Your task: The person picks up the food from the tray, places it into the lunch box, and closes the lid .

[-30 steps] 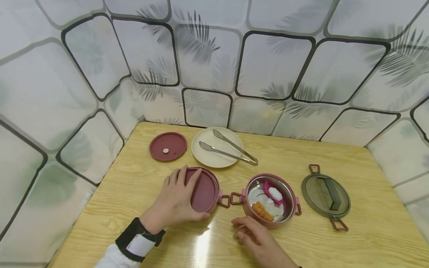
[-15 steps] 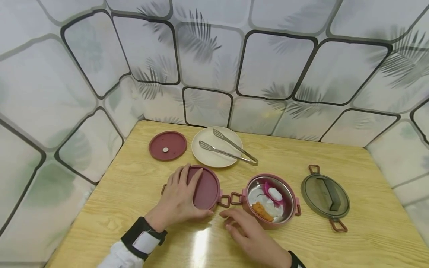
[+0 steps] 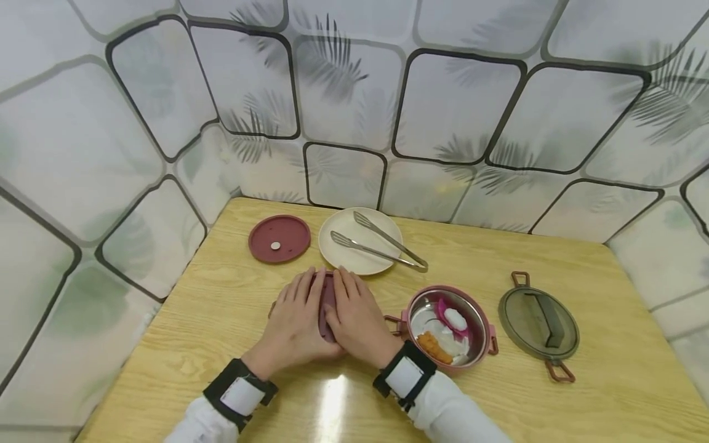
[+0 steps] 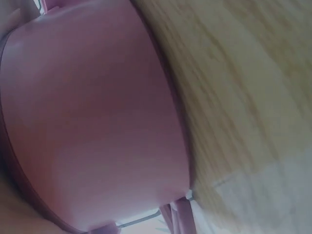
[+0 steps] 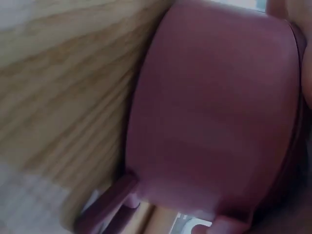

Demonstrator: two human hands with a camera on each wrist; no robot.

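Both hands lie on the dark red lid (image 3: 328,311) of a pink pot, left of centre in the head view. My left hand (image 3: 293,326) spans the left part of the lid, fingers extended toward the far edge. Mirroring it on the right side, my right hand (image 3: 360,317) rests with its fingers also extended, nearly touching the left hand. Only a narrow strip of lid shows between them. The pot's pink wall (image 4: 97,117) fills the left wrist view. In the right wrist view the pot wall (image 5: 209,107) stands just as close, with a handle (image 5: 109,204) below.
To the right, an open pink pot (image 3: 425,315) holds an orange piece (image 3: 432,347) and a magenta-and-white piece (image 3: 455,319). A tinted lid (image 3: 517,320) lies farther right. Behind are a cream plate (image 3: 334,255) bearing metal tongs (image 3: 418,264) and a dark red lid-like disc (image 3: 279,232).
My right hand has moved left and up, from beside the open pot onto the dark red lid. The left hand has stayed on the lid almost unmoved.
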